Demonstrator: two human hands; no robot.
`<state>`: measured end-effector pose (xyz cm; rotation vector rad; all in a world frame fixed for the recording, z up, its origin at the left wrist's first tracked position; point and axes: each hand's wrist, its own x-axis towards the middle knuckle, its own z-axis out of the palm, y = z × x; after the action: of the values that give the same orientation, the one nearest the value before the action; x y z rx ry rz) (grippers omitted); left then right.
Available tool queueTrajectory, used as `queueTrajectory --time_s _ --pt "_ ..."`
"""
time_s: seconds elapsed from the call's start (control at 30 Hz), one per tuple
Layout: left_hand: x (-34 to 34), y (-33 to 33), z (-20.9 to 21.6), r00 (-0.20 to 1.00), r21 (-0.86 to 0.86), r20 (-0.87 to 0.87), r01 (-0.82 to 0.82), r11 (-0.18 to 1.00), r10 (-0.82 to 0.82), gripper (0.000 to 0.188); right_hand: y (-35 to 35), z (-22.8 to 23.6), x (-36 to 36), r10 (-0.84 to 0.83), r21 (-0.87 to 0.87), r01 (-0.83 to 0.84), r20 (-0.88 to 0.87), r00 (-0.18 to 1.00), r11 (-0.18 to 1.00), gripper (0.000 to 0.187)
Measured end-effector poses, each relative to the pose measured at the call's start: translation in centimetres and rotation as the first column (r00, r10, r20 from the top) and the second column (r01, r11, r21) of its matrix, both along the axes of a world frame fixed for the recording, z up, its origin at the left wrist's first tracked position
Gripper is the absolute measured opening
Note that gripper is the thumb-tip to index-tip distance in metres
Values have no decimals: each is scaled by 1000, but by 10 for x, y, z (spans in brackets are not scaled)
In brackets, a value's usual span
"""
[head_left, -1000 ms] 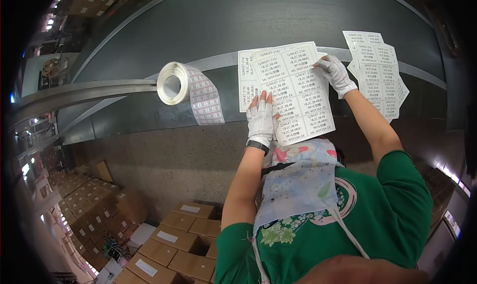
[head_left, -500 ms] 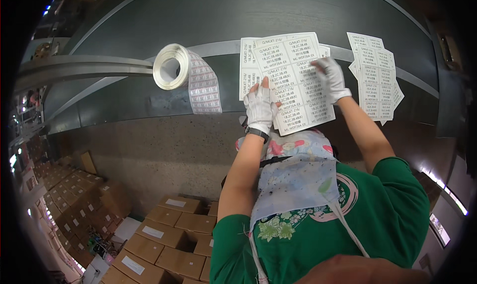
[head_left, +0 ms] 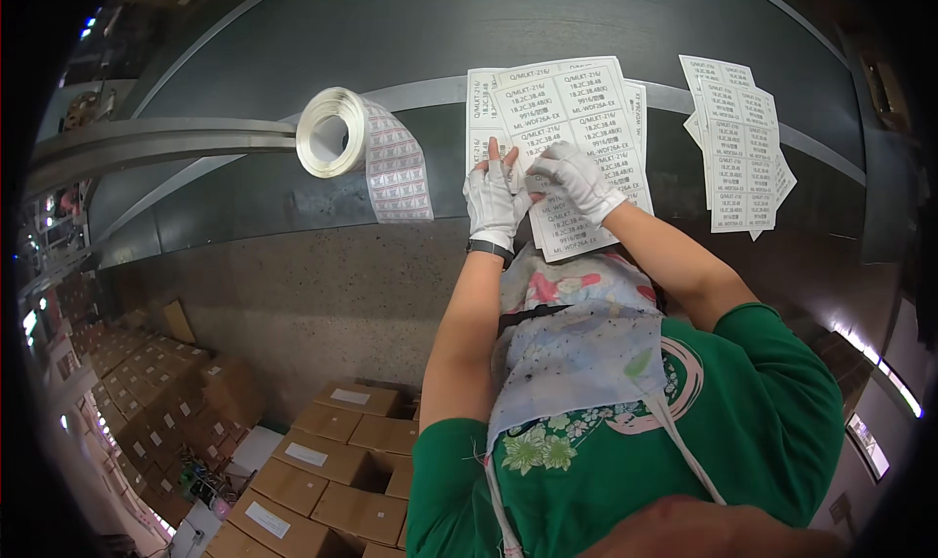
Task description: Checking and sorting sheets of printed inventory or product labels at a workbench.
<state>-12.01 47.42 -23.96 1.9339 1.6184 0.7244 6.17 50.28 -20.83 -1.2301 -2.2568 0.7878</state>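
Several white label sheets [head_left: 576, 99] printed with dark text lie loosely stacked before me on the dark table. My left hand [head_left: 496, 201], in a white glove with bare fingertips, rests on the left part of the stack, its fingers apart. Close beside it, above the top sheet, is my right hand [head_left: 581, 182], also gloved in white. Its thumb and fingers are drawn together in a pinch; whatever lies between them is too small or hidden to make out. The two hands cover the lower left part of the top sheet.
A roll of small red-and-white stickers [head_left: 399, 167] stands left, its strip hanging over the table edge. A metal rail [head_left: 176, 143] runs up to it. More label sheets [head_left: 738, 157] lie fanned out at right. Cardboard boxes [head_left: 357, 509] are stacked on the floor below left.
My right hand has moved left and nearer, from the right edge of the top sheet to beside my left hand, and its fingers have closed into a pinch. My left hand has shifted slightly left.
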Motion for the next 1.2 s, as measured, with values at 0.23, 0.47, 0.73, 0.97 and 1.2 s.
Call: queueTrajectory --time_s 0.23,0.47,0.73,0.97,1.2 --pt "0 -1 7 998 -18 -69 13 1000 -14 121 3 -7 98 -118 28 116 56 991 993 36" --pt "1 1 1 994 -17 -112 10 1000 -12 119 5 15 169 -208 119 183 256 944 976 36" --pt "8 36 7 987 67 -158 4 998 7 107 -7 17 130 -300 77 295 71 951 952 33" --pt "10 -2 15 996 -27 -60 69 997 -71 106 -15 6 46 -110 63 107 31 993 992 29" --pt "10 -10 12 994 46 -103 42 998 -37 105 -23 -4 -10 90 99 -103 128 988 990 23"
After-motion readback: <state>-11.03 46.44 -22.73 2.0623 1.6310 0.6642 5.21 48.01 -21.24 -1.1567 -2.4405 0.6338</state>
